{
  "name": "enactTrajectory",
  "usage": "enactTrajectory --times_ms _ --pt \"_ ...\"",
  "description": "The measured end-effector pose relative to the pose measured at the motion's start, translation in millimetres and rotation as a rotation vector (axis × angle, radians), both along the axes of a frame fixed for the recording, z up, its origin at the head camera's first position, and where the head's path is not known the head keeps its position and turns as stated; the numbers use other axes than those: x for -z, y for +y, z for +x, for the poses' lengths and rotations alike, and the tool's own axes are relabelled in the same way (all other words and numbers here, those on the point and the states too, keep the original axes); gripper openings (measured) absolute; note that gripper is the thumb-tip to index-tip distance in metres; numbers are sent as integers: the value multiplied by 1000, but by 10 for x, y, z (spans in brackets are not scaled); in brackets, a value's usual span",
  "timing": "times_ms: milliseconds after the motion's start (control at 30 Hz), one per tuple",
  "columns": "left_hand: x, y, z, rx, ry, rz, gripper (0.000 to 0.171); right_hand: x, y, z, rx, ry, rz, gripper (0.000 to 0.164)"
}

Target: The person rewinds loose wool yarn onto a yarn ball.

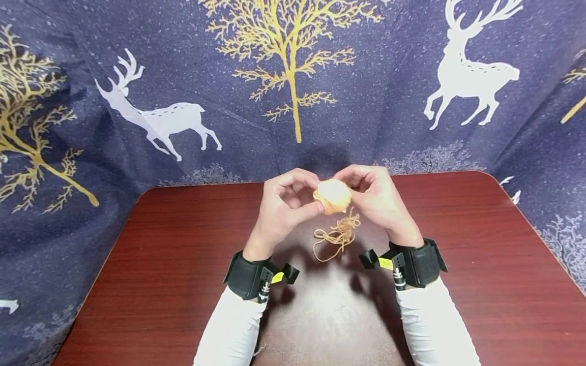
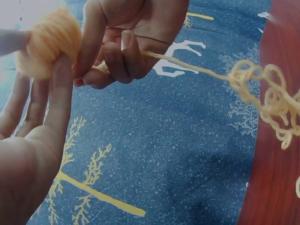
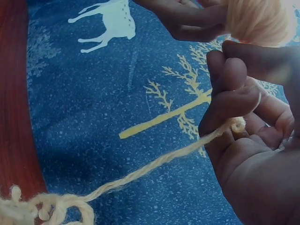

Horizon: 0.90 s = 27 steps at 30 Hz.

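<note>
A ball of pale orange yarn point(image 1: 333, 195) is held up over the far part of the table. My left hand point(image 1: 281, 206) pinches it between thumb and fingers, on its left side. Close against its right side, my right hand point(image 1: 377, 198) has curled fingers with a yarn strand running through them, plain in the right wrist view, where the strand point(image 3: 159, 161) leaves the fist. From there it leads down to a loose tangle of yarn point(image 1: 341, 234) below the hands. In the left wrist view, the wound layers of the ball point(image 2: 56, 40) show between the fingers.
The reddish-brown table point(image 1: 183, 244) has a pale glare patch in its middle. Behind its far edge hangs a dark blue cloth point(image 1: 247, 147) printed with white deer and golden trees. Each wrist wears a black strap point(image 1: 249, 277) with a small camera.
</note>
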State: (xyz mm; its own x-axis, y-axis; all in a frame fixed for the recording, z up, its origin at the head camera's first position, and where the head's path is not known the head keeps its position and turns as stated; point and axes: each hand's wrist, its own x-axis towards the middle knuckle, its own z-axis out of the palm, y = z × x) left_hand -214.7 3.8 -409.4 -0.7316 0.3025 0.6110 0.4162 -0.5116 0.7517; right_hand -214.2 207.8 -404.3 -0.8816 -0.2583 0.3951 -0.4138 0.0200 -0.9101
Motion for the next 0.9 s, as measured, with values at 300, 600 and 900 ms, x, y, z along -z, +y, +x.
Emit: enactTrajectory --times_ms 300,600,900 --pt "-29 18 -6 -275 -107 186 41 -35 -76 39 59 27 165 7" --pt "16 21 -31 -449 -75 134 25 -86 -154 111 68 25 231 7" --pt "124 18 -100 -698 118 -190 25 -113 -114 150 75 52 170 7"
